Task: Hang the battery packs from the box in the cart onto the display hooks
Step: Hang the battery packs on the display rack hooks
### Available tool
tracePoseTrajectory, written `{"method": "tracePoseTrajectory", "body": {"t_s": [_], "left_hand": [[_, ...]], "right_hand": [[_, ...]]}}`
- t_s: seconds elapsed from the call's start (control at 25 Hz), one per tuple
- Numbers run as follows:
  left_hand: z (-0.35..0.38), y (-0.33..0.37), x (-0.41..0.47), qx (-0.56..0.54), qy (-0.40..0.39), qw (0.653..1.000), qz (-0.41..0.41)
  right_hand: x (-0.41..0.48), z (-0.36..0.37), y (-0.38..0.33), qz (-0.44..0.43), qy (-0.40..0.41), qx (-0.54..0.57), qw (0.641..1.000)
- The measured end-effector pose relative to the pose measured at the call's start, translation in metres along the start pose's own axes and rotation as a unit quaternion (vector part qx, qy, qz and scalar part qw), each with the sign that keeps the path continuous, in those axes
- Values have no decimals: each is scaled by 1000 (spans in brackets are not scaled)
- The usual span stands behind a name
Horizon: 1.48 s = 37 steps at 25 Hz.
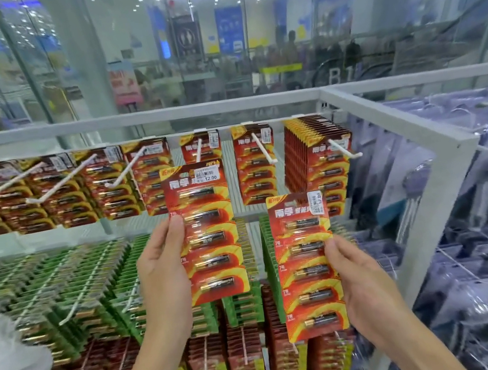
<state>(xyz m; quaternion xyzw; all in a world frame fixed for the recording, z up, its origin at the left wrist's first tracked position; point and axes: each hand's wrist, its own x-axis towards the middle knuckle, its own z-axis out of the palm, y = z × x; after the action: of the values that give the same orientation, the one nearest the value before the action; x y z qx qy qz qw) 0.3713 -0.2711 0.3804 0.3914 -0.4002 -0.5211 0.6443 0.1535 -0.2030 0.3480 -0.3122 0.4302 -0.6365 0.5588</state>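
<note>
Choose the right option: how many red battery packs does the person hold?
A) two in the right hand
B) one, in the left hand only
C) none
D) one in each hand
D: the left hand grips a red battery pack by its edge, and the right hand grips a second pack.

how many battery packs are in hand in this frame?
2. The left pack is gripped by the left hand, up by the top-row hooks; the right pack is gripped by the right hand, lower down. More could be stacked behind either.
</note>
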Motion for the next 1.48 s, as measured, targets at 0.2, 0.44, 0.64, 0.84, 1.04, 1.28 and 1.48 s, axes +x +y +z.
{"method": "tracePoseTrajectory", "body": {"t_s": [0.2,0.44,0.64,0.84,1.04,1.28,1.48], "left_hand": [[2,7,4,1,-8,1000,-3],[-1,12,7,41,-16,999,20],[0,7,7,47,-20,999,8],[11,-2,36,29,-19,999,-31],[30,-18,94,50,-23,998,-24],[39,-36,145,62,4,998,-25],[42,-45,160,53,9,998,-21]], "right_hand": [[-3,3,-2,8,14,5,1000],[-5,5,-3,14,10,9,1000],[-4,4,-3,13,18,9,1000],[-1,11,-12,-12,-2,-10,1000],[9,29,-29,-57,-19,-32,998],[19,39,-35,-69,5,-47,997],[29,41,-34,-66,12,-55,996]]}}
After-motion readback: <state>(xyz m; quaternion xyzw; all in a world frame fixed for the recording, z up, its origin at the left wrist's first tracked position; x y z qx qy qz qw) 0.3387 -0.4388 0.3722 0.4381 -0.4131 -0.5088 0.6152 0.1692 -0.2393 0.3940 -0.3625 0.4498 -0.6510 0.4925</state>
